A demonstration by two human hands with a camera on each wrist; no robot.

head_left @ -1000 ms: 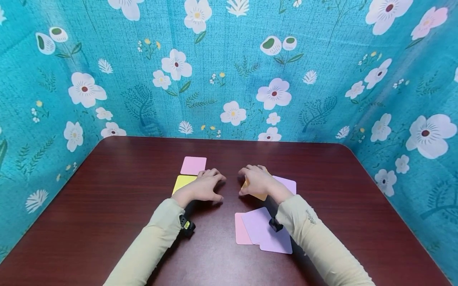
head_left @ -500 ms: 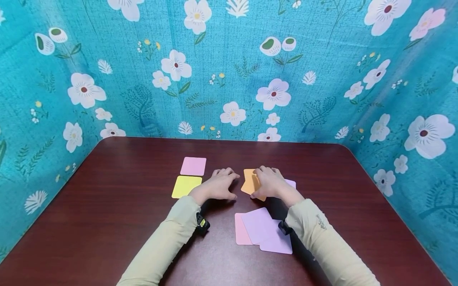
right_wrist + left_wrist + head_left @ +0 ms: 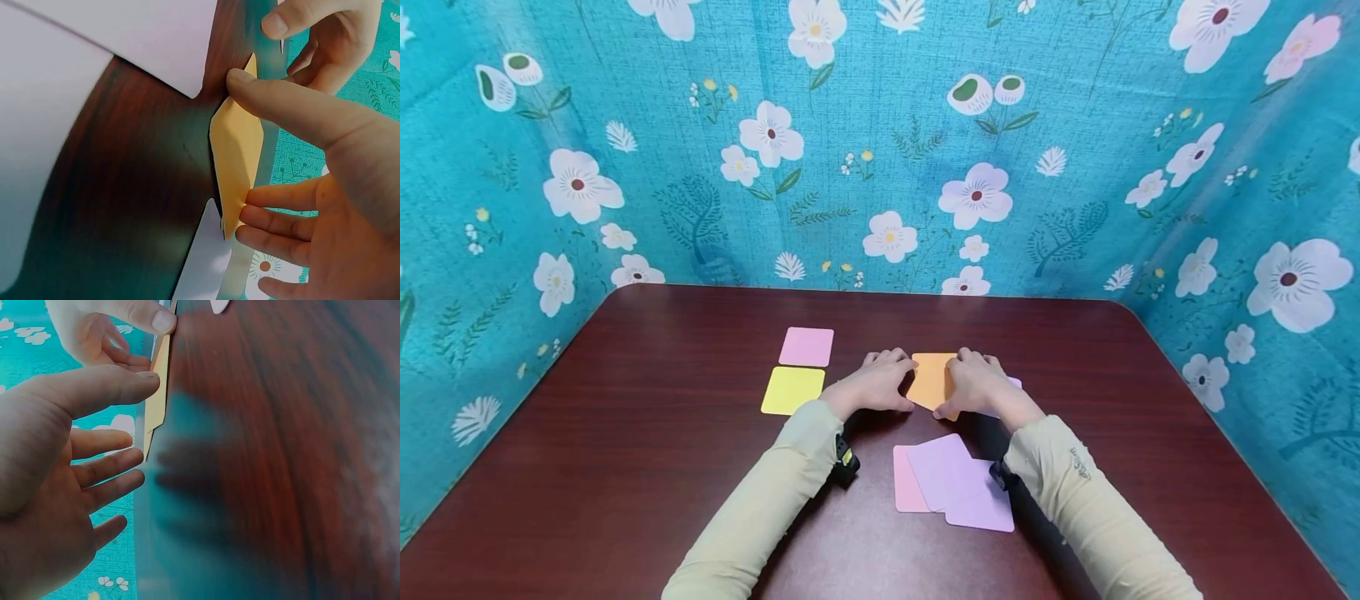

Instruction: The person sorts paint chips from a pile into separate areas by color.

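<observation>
Overlapping orange cards [image 3: 931, 379] lie flat between the two hands, at slightly different angles. My left hand [image 3: 878, 382] is at their left edge, thumb and fingers spread apart; in the left wrist view its thumb lies close over the card edge. On the right side of the cards is my right hand [image 3: 976, 385], its thumb by the near corner and its fingertips touching the far part in the right wrist view. That hand partly hides a purple card [image 3: 1017, 383] behind it.
Nearer the front lie a pink card [image 3: 908, 483] and overlapping purple cards [image 3: 942, 472]. A yellow card [image 3: 793, 390] and another pink card [image 3: 807, 346] lie to the left. The dark wooden table [image 3: 625, 433] meets a blue flowered cloth [image 3: 850, 150] behind.
My left hand has moved right, away from the yellow card, up to the orange cards. My right hand has shifted right, uncovering more of the orange cards, which stay about where they were.
</observation>
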